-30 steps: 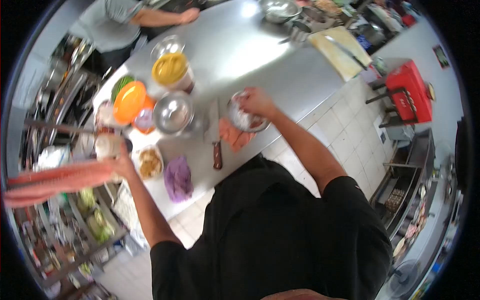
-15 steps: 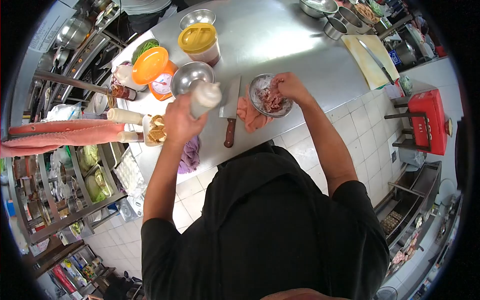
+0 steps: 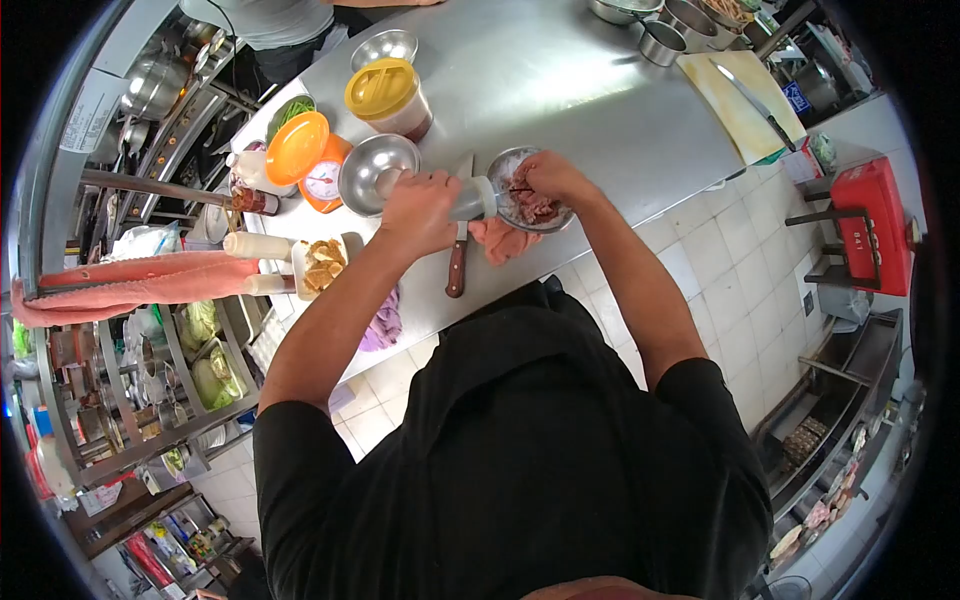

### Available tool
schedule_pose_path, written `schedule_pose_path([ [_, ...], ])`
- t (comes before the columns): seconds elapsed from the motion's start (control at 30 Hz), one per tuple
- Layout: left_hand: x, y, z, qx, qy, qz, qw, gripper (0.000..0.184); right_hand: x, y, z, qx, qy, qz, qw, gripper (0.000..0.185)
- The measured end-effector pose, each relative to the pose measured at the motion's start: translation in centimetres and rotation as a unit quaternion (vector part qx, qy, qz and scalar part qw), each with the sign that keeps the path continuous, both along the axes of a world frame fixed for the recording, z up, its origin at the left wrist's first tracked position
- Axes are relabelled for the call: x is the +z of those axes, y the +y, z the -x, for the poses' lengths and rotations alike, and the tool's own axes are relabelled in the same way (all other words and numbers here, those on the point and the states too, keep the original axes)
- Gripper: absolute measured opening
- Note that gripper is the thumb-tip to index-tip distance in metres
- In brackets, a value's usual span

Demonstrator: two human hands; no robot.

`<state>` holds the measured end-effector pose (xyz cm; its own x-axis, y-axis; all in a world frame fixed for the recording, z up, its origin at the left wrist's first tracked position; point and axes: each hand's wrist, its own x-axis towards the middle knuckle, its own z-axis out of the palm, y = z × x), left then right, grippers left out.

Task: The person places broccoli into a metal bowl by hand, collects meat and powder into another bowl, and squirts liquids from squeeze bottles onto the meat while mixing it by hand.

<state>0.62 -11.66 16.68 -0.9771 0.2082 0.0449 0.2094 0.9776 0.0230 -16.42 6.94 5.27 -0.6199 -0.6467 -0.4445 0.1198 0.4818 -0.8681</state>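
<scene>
My left hand point(image 3: 424, 208) is wrapped round a translucent squeeze bottle point(image 3: 474, 198), tipped on its side with its nozzle pointing at a metal bowl point(image 3: 572, 222). A thin dark streak shows at the nozzle. In the bowl lies sliced raw meat point(image 3: 536, 209), and my right hand point(image 3: 553, 179) has its curled fingers in it; the fingertips are partly hidden. Beneath the bowl's left side is a crumpled pink cloth point(image 3: 501, 242). Left of it lies a cleaver point(image 3: 457, 268), its blade mostly covered by the bottle and my left hand.
On the left stand an empty metal bowl point(image 3: 367, 172), an orange scale point(image 3: 322, 178), a yellow-lidded tub point(image 3: 384, 98) and a tray of browned pieces point(image 3: 323, 268). A knife point(image 3: 750, 104) lies on a cutting board point(image 3: 712, 90) at right. Another person point(image 3: 265, 20) stands at far left.
My left hand has brought the bottle right and down, turning it from upright to sideways at the bowl's edge. My right hand stays in the meat, slightly shifted.
</scene>
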Motion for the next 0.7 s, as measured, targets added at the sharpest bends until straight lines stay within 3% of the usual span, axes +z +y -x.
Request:
schedule_pose_path([
  [0.2,0.1,0.4,0.3,0.007,-0.023,0.033,0.999,0.032,0.0,-0.1,0.3,0.051,0.046,-0.025,0.997,0.029],
  [0.3,-0.3,0.2,0.3,0.018,-0.022,0.039,0.999,0.032,-0.2,-0.2,0.4,0.037,0.035,-0.027,0.998,0.016],
  [0.4,-0.4,0.0,0.0,0.028,-0.017,0.033,0.999,0.032,-0.1,-0.5,0.5,0.085,0.157,-0.048,0.983,0.018],
  [0.5,-0.7,-0.5,-0.4,0.045,-0.01,0.015,0.999,0.035,1.8,0.0,0.1,0.106,0.146,-0.037,0.983,0.024],
  [0.6,-0.3,-0.7,-1.2,0.08,0.012,-0.021,0.997,0.044,1.7,0.8,-0.8,0.174,0.283,-0.053,0.942,0.035],
  [0.7,-1.1,-1.2,-2.3,0.116,0.072,-0.094,0.986,0.056,-1.8,1.2,-3.3,0.229,0.477,-0.148,0.835,0.048],
])
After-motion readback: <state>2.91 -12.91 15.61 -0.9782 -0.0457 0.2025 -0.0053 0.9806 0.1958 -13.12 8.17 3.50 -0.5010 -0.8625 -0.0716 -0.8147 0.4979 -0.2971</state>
